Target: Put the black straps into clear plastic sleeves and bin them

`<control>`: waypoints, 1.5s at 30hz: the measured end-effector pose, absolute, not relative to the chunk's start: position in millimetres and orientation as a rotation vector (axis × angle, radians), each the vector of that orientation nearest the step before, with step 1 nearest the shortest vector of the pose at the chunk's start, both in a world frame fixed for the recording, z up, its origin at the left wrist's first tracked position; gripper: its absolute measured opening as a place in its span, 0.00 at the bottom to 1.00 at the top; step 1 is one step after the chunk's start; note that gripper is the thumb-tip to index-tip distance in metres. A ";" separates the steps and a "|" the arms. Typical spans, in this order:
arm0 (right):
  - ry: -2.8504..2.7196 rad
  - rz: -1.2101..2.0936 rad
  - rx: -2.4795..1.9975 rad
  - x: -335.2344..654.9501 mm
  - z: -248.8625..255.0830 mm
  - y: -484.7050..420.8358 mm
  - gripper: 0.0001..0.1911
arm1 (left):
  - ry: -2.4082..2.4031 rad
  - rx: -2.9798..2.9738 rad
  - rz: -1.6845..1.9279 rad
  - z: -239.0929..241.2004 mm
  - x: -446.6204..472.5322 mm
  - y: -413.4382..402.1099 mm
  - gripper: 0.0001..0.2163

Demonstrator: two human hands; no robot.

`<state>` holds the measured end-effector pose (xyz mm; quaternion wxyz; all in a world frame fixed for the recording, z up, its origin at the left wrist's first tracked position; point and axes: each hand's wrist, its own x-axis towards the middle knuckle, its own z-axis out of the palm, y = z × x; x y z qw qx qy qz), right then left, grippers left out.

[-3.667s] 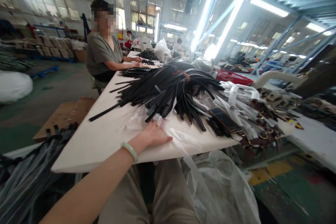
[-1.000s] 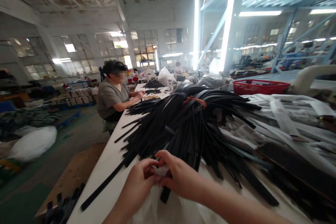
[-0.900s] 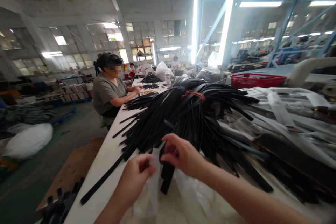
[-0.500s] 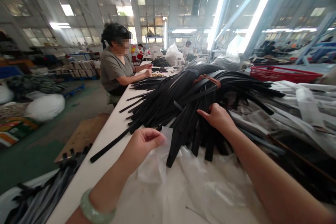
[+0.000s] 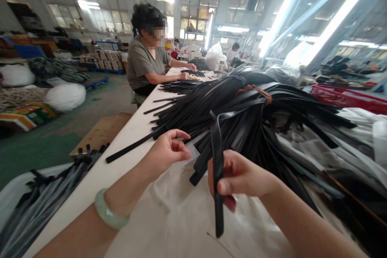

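Note:
My right hand (image 5: 238,177) is closed round one black strap (image 5: 217,161), pulled out of the big pile of black straps (image 5: 242,105) and bent upward, its end hanging below my fingers. My left hand (image 5: 166,151), with a green bangle on the wrist, pinches the edge of a clear plastic bag (image 5: 187,209) that lies on the white table (image 5: 121,157) in front of the pile. An orange-brown band (image 5: 256,89) ties the bundle near its top.
A person in a grey shirt (image 5: 145,62) sits at the far left side of the table, handling more straps. Bagged white-wrapped pieces (image 5: 341,145) lie to the right. A red crate (image 5: 347,96) stands behind. Strap bundles (image 5: 39,201) and cardboard (image 5: 99,133) sit on the left.
My right hand reached into the pile, then came back toward me with a single black strap. My left hand has kept its pinch on the plastic bag's edge.

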<state>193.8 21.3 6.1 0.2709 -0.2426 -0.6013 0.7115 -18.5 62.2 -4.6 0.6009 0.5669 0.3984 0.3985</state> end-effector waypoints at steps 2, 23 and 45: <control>-1.585 1.841 -0.688 186.2 3.2 17.1 0.17 | 0.925 1.332 0.916 -5.6 -17.6 61.3 0.21; -1.219 0.812 -1.042 179.6 -13.7 32.4 0.13 | 1.031 1.438 0.802 -14.2 -21.3 68.3 0.12; -1.229 0.905 -0.997 170.7 -13.5 20.7 0.13 | 1.028 1.535 0.905 -13.1 -24.2 69.5 0.16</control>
